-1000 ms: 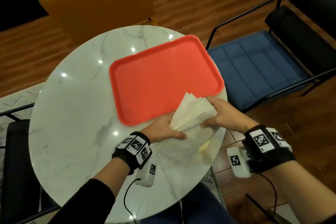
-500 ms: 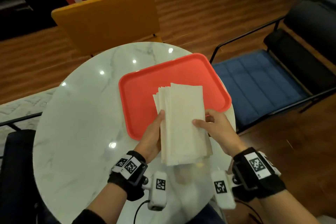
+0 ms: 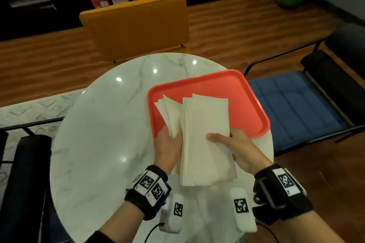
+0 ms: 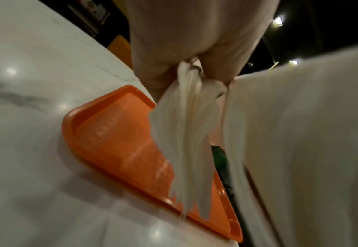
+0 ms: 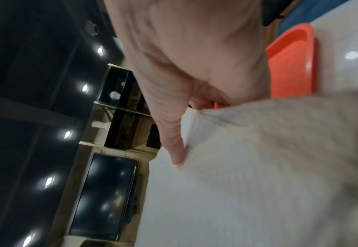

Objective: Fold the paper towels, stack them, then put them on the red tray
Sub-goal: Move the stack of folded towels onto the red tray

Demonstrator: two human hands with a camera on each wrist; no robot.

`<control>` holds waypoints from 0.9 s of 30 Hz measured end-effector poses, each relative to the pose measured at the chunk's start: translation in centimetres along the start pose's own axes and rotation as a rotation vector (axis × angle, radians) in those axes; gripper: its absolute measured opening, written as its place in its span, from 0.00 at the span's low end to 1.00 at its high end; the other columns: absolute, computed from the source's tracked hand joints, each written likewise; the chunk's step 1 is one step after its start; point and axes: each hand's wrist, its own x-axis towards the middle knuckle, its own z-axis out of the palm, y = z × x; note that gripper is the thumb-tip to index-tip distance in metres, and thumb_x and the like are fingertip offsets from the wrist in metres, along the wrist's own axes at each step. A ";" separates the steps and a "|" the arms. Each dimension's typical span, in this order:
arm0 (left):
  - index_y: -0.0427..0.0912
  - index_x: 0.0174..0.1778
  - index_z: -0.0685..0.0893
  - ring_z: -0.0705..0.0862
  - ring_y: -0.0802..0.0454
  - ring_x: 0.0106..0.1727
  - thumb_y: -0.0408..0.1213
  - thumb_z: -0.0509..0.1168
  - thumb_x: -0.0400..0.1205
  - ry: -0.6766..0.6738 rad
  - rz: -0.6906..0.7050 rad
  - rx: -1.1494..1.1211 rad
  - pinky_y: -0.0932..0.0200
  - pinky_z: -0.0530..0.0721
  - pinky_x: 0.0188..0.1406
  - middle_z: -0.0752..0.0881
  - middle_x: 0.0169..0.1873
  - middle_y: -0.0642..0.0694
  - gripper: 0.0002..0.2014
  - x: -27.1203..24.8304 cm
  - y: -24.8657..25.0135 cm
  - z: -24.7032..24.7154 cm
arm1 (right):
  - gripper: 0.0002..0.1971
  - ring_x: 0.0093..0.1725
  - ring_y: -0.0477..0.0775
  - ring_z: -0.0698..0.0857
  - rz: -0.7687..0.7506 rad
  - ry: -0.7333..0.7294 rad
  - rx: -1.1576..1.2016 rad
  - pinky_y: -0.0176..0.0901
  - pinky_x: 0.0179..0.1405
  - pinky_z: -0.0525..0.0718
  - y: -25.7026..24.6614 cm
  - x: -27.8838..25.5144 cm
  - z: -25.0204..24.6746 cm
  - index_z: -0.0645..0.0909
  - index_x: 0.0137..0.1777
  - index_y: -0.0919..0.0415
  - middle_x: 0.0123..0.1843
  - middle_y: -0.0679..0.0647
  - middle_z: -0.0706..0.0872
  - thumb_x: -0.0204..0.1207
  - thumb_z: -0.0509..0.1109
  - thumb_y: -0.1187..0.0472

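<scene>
A stack of white folded paper towels [image 3: 205,138] is held in the air over the near edge of the red tray [image 3: 241,104]. My right hand [image 3: 235,148] grips the main stack, thumb across its top face. My left hand [image 3: 167,144] pinches a smaller bundle of towels [image 3: 169,112] that fans out to the left of the main stack. In the left wrist view that bundle [image 4: 186,133] hangs from the fingers above the tray [image 4: 114,142]. The right wrist view shows my thumb [image 5: 174,142] pressed on the stack [image 5: 258,167].
The tray lies on a round white marble table [image 3: 102,144]. A yellow chair [image 3: 138,25] stands behind the table. A blue-cushioned chair [image 3: 296,108] stands to the right and a dark chair [image 3: 29,173] to the left.
The stack has been turned flat and lifted over the tray's near edge. Since half a second ago the left hand has pulled a smaller bundle away to the left.
</scene>
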 end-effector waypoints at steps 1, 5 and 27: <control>0.53 0.41 0.82 0.85 0.68 0.36 0.41 0.69 0.79 0.017 0.012 -0.006 0.73 0.82 0.34 0.87 0.38 0.56 0.03 0.1 0.2 -0.1 | 0.13 0.52 0.53 0.90 0.021 -0.015 0.025 0.47 0.54 0.87 -0.1 0.1 0.3 0.84 0.57 0.62 0.53 0.54 0.92 0.72 0.75 0.64; 0.56 0.52 0.80 0.86 0.62 0.47 0.37 0.70 0.78 -0.020 0.037 -0.074 0.65 0.85 0.45 0.87 0.46 0.58 0.11 1.1 0.8 -0.7 | 0.12 0.55 0.55 0.89 0.052 0.014 0.076 0.53 0.61 0.84 -0.4 0.6 0.7 0.83 0.57 0.62 0.53 0.55 0.91 0.73 0.74 0.65; 0.55 0.64 0.74 0.86 0.55 0.57 0.28 0.65 0.79 -0.136 -0.071 -0.233 0.57 0.85 0.56 0.85 0.58 0.51 0.21 9.9 1.6 -0.3 | 0.15 0.56 0.64 0.87 0.143 0.094 0.229 0.61 0.59 0.83 -3.7 8.5 -4.1 0.83 0.59 0.61 0.57 0.63 0.89 0.72 0.71 0.60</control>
